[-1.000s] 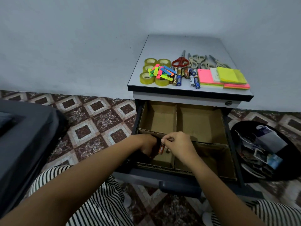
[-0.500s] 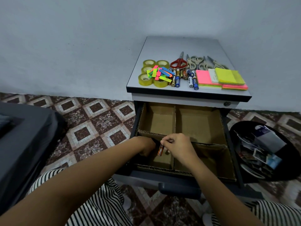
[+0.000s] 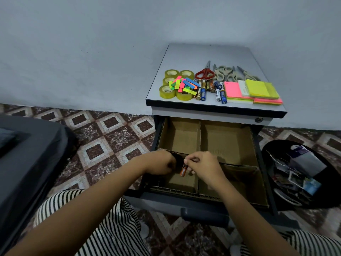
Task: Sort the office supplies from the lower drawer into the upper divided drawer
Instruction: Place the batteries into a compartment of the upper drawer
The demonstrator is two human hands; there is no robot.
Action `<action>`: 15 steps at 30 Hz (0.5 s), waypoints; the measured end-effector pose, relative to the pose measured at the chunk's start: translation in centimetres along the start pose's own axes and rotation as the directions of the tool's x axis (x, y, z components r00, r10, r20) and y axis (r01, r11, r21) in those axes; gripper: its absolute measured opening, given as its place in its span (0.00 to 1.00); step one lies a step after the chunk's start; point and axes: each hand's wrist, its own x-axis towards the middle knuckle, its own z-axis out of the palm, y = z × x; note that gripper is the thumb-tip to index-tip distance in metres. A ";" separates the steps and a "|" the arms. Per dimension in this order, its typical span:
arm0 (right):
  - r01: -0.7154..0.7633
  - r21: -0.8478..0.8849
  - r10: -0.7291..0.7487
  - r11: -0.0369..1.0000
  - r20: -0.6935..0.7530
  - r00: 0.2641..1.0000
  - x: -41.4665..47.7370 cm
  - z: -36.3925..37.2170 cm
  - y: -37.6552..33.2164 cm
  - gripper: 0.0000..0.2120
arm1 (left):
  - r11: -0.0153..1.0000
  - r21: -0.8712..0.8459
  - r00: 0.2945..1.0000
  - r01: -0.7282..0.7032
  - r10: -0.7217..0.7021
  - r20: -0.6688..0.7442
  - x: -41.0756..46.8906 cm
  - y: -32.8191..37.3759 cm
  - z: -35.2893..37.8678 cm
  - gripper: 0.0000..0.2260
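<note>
The upper drawer (image 3: 206, 197) is pulled out, with brown cardboard dividers (image 3: 200, 137) splitting it into compartments. My right hand (image 3: 204, 167) pinches an orange battery (image 3: 183, 169) upright over the near left compartment. My left hand (image 3: 162, 164) reaches down into that same compartment with its fingers curled and hidden; whether it holds anything cannot be seen. On the cabinet top (image 3: 208, 54) lie tape rolls (image 3: 167, 91), coloured flags (image 3: 184, 85), more batteries (image 3: 210, 89), scissors (image 3: 204, 72) and sticky notes (image 3: 258, 89).
A black bin (image 3: 302, 174) full of papers stands right of the cabinet. A dark covered surface (image 3: 27, 154) lies at the left. My striped-trousered legs (image 3: 103, 228) sit in front of the drawer handle (image 3: 203, 214) on the patterned tile floor (image 3: 110, 133).
Both hands stay over the near left compartment with the battery still pinched. The camera has tilted slightly, so the cabinet sits a little lower in view.
</note>
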 end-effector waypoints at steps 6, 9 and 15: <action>-0.027 0.102 0.027 0.994 0.004 1.000 0.1 1.8 -0.4 0.09 | 0.705 -0.709 0.648 -0.004 -0.538 -0.539 -2.7 -2.3 2.7 0.08; -0.081 0.139 0.075 0.987 0.048 0.996 0.2 3.6 -0.6 0.05 | 0.350 -0.935 0.655 0.060 -0.721 -0.228 -2.0 -3.0 4.2 0.11; -0.126 -0.163 0.147 0.979 0.127 0.981 1.4 6.2 -0.5 0.06 | 0.028 -0.999 0.761 0.034 -0.649 0.008 -2.0 -2.3 4.3 0.15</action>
